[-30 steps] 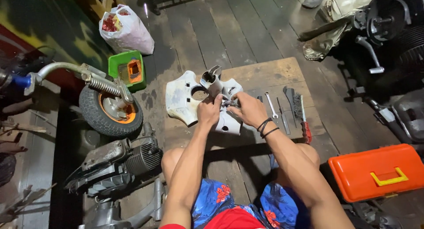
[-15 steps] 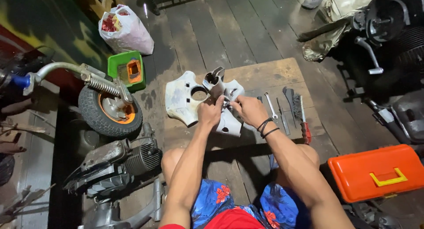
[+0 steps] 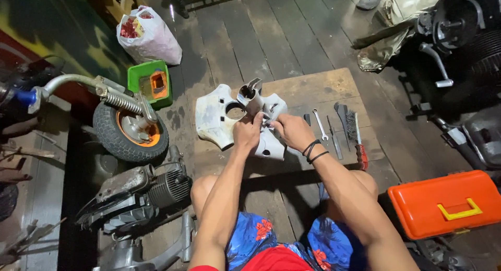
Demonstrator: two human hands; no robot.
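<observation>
Change: both hands stay on the grey metal part (image 3: pixel 250 95); it has barely shifted since the earlier frames.
Left hand (image 3: pixel 248 132): curled around the lower end of the grey metal part, fingers closed on it.
Right hand (image 3: pixel 291 131): fingers pinched at the part's right side, near the left hand; what they nip is too small to tell.
Part's place: held upright over the white cover panel (image 3: pixel 216 119), which lies on the wooden board (image 3: pixel 318 88).
Right of hands: spanner (image 3: pixel 320 124) and wire brush (image 3: pixel 357 138) on the board.
Near right: orange toolbox (image 3: pixel 443 203).
Left: small wheel (image 3: pixel 130 132); farther off, a green tray (image 3: pixel 148 83).
</observation>
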